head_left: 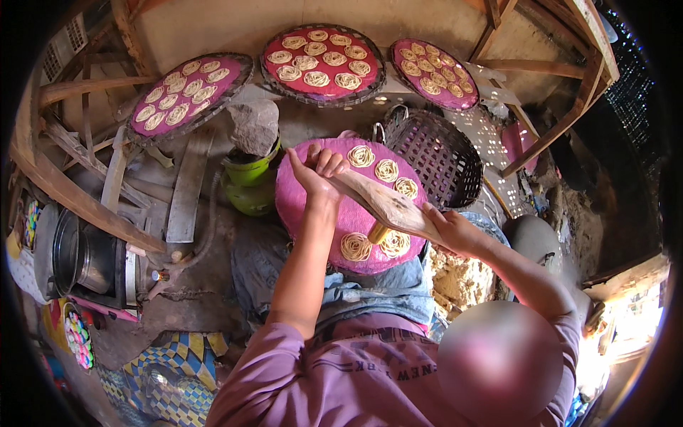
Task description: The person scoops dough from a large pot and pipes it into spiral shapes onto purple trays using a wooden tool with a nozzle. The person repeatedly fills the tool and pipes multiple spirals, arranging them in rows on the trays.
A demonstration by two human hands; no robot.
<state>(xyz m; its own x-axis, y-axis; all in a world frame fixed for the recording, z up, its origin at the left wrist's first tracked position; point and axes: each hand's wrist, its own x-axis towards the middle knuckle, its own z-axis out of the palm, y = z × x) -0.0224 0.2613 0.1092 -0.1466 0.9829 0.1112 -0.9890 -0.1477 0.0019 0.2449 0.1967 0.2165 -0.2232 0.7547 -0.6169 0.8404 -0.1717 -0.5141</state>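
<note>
One wooden bar within fingers of left hand and right hand, above pink cloth bare at left edge.

- You wear a mauve-purple shirt with loose, creased fabric.
- Its sleeves are short, ending near your elbows.
- Dark printed lettering runs across your chest, with short stripes beside it.
- Your faded blue, denim-like legwear is wrinkled.
- Your left hand and right hand are bare.
</note>
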